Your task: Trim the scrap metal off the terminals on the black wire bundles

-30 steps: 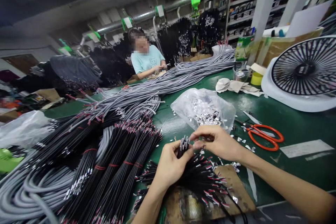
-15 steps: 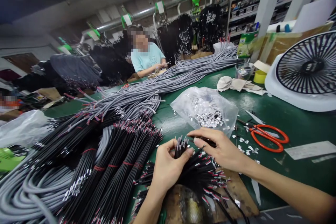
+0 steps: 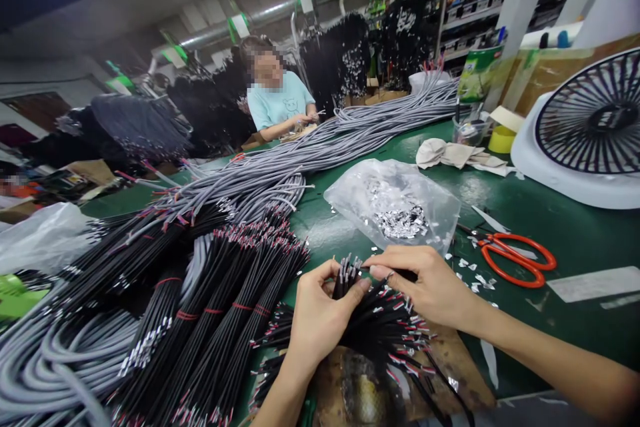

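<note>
My left hand [image 3: 320, 317] is closed round a small bunch of short black wires [image 3: 347, 275], their metal-tipped ends sticking up between thumb and fingers. My right hand [image 3: 425, 283] is pinched at the tips of that same bunch, thumb and forefinger together; whether it holds a small part I cannot make out. Under both hands lies a loose heap of black wires with red and white ends [image 3: 395, 333]. Just beyond my fingers sits a clear plastic bag of small silver terminals [image 3: 397, 213].
Bundles of black cables tied with red bands [image 3: 210, 307] and grey cables [image 3: 310, 160] fill the left of the green table [image 3: 550, 213]. Orange-handled scissors [image 3: 520, 257] lie to the right, a white fan [image 3: 585, 140] behind them. A person in a light blue shirt [image 3: 280, 103] works opposite.
My right hand has dropped slightly and closed in on the wire tips held by my left hand. The view has tilted a little; the things on the table have not moved.
</note>
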A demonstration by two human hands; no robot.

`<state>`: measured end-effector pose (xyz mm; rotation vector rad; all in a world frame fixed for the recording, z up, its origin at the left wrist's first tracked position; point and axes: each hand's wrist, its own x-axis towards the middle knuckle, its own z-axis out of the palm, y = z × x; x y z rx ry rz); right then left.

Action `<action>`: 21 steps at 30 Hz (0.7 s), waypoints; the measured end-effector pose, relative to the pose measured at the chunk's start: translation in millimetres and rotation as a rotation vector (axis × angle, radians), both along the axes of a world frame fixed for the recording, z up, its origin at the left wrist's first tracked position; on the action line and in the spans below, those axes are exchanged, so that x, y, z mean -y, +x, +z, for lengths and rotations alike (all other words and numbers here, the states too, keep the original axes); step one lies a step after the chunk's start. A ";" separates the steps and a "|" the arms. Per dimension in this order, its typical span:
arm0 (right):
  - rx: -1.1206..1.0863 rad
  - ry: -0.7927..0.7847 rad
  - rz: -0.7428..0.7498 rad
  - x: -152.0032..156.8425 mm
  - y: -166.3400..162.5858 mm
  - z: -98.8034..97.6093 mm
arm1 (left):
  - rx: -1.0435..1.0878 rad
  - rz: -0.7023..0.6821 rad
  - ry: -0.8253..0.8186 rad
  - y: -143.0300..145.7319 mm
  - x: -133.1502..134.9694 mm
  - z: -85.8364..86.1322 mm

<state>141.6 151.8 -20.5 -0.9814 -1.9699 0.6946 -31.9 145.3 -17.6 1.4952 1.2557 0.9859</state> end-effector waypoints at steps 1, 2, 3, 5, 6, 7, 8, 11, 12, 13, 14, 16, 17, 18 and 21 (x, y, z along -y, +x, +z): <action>0.017 0.002 -0.011 -0.4 0.5 -0.6 | 0.000 0.004 0.006 0.2 0.0 0.2; 0.034 0.005 -0.029 -0.9 0.9 -1.3 | -0.002 0.012 0.010 0.3 0.1 0.5; 0.048 0.009 -0.051 -1.5 1.2 -1.9 | -0.005 0.023 0.013 0.3 0.2 0.9; 0.062 0.015 -0.086 -2.3 1.2 -2.7 | -0.009 0.059 0.024 0.1 0.5 1.8; 0.059 0.015 -0.091 -2.4 1.0 -2.6 | -0.008 0.079 0.032 -0.1 0.7 2.3; 0.050 0.011 -0.087 -2.3 0.5 -2.3 | -0.006 0.097 0.040 -0.4 0.9 2.6; 0.036 0.007 -0.077 -1.8 -0.1 -1.7 | -0.004 0.106 0.046 -0.6 1.2 2.9; -0.007 -0.005 -0.045 0.3 -2.3 0.3 | -0.008 0.094 0.054 -0.9 1.9 3.2; -0.018 -0.007 -0.036 1.0 -2.8 0.6 | -0.016 0.082 0.053 -0.8 2.2 3.1; -0.028 -0.008 -0.026 1.5 -3.3 0.6 | -0.024 0.073 0.050 -0.6 2.6 3.1; -0.038 -0.010 -0.015 1.9 -3.7 0.3 | -0.032 0.067 0.047 -0.4 3.0 3.1; -0.051 -0.013 0.003 2.1 -4.4 -0.7 | -0.049 0.062 0.040 0.0 3.7 3.4; -0.052 -0.013 0.010 2.1 -4.7 -1.3 | -0.055 0.065 0.040 0.1 3.8 3.6; -0.051 -0.016 0.015 2.0 -5.1 -1.7 | -0.058 0.070 0.041 0.2 3.8 3.9; -0.056 -0.022 0.018 1.9 -6.2 -2.2 | -0.044 0.087 0.046 0.3 3.3 4.4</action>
